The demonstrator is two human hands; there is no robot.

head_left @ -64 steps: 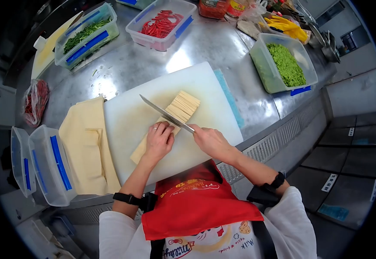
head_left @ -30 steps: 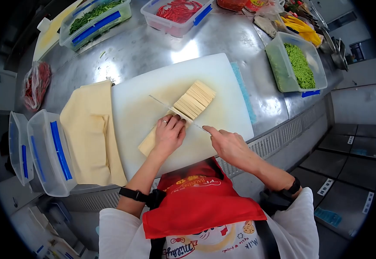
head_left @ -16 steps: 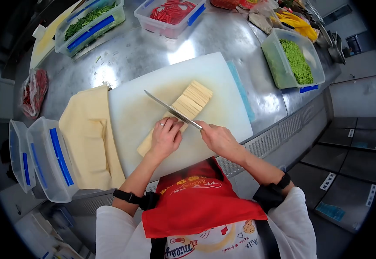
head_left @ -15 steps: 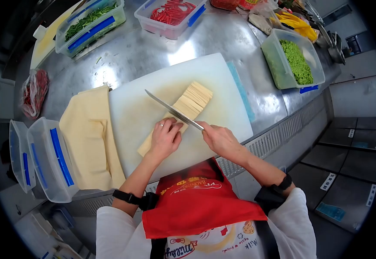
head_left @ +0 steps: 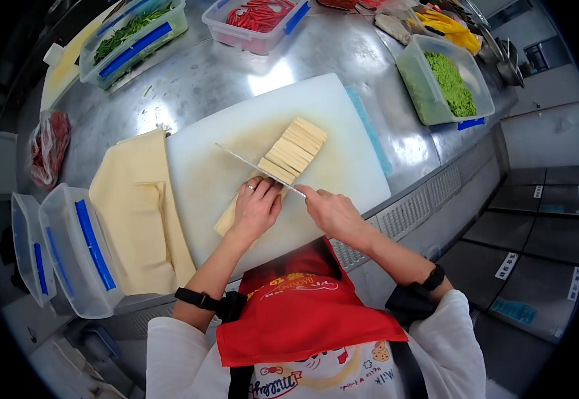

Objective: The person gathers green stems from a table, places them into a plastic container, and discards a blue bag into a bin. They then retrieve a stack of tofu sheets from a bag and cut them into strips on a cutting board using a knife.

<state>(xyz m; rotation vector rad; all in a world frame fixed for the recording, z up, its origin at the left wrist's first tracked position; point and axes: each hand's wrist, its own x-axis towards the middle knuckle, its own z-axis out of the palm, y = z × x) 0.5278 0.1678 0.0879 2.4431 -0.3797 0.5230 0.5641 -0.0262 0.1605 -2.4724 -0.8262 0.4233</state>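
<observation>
My right hand (head_left: 331, 211) is closed round the handle of a kitchen knife (head_left: 249, 164). The blade reaches up and left across a stack of pale tofu skin (head_left: 226, 221), at the edge of the cut part, and appears nearly edge-on. My left hand (head_left: 257, 207), a ring on one finger, presses the uncut end down with curled fingertips close beside the blade. Beyond the knife, the cut strips (head_left: 295, 147) lie side by side in a neat block. All of this rests on a white cutting board (head_left: 200, 149).
Folded tofu skin sheets (head_left: 126, 226) lie left of the board, beside empty plastic boxes (head_left: 77, 266). Farther back stand boxes of cut greens (head_left: 133, 36), red pepper strips (head_left: 259, 16) and chopped green pieces (head_left: 450, 83). A bag of red food (head_left: 49, 147) sits far left.
The knife blade has turned from showing its flat side to nearly edge-on and sits lower at the stack. Both hands keep their places and grips. The whole view has shifted slightly.
</observation>
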